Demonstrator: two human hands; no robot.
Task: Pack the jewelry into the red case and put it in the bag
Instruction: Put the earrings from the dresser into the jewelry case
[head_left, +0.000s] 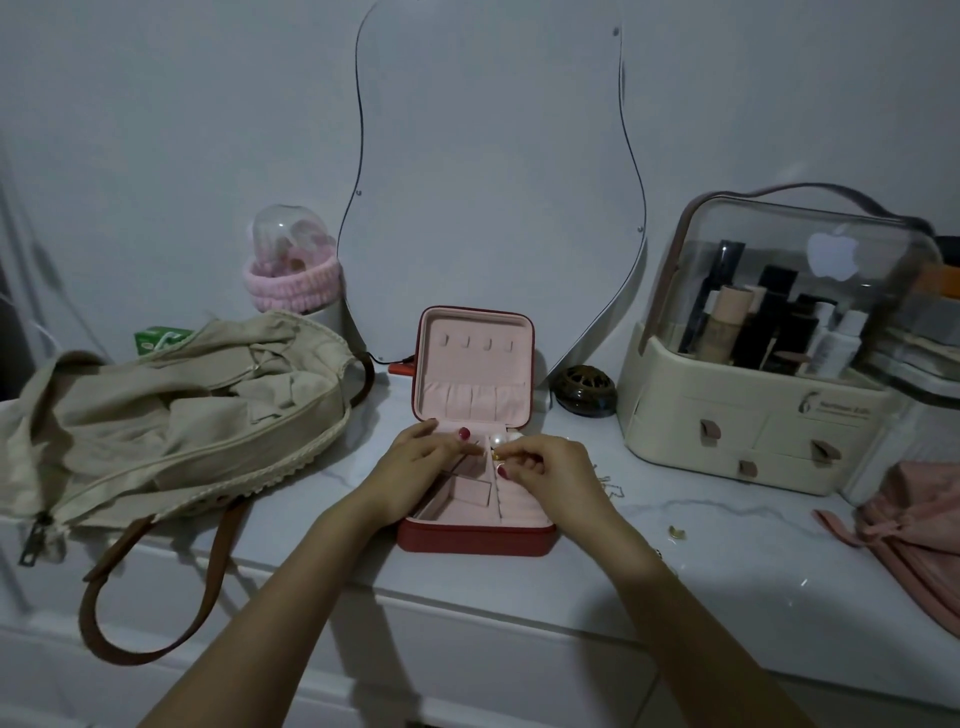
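Note:
The red case (475, 540) lies open on the white counter, its pink-lined lid (475, 358) standing up at the back. Both hands are over its far compartments. My left hand (415, 462) rests its fingers on the pink lining. My right hand (545, 467) pinches a small gold piece attached to a pearl earring (501, 440) at the case's back right corner. A thin chain (613, 486) lies just right of my right wrist, and a small gold ring (675, 531) sits further right. The beige bag (171, 415) slumps to the left, brown strap (156, 587) hanging over the edge.
A cream cosmetics organiser (753, 431) with a clear dome stands at the right. Pink fabric (914, 525) lies at the far right edge. A dark round dish (584, 389) sits behind the case, beside a wavy mirror (493, 182). A pink headband on a holder (291, 283) stands back left.

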